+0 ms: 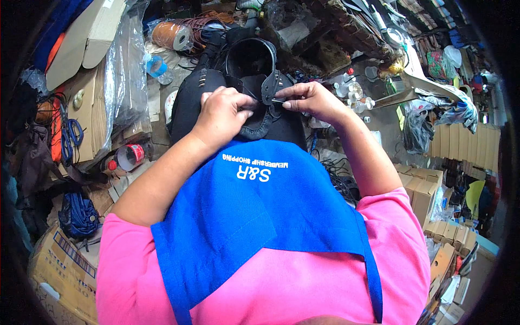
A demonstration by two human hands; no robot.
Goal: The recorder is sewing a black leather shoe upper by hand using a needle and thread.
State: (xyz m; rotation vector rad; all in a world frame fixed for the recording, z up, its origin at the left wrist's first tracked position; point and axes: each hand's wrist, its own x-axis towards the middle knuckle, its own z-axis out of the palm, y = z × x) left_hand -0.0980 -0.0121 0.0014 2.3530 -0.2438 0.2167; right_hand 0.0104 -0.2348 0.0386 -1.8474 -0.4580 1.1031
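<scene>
A black shoe (253, 129), with a round dark opening at its far end, rests across my lap in front of the blue apron (216, 216). Its raised flap (270, 86) has small holes along the edge. My left hand (226, 111) is closed on the near left side of the shoe, its thumb and fingers pinching the edge. On the right, my right hand (311, 101) pinches a thin, shiny, needle-like piece (278, 100) whose tip points at the flap. The fingers partly cover that piece, so its full shape is hidden.
Flat cardboard (81, 124), blue-handled scissors (71, 132) and a red-labelled bottle (130, 157) lie at left. An orange thread spool (170, 36) is at the back. Several small bottles (355, 97) stand at right, near stacked brown boxes (420, 187).
</scene>
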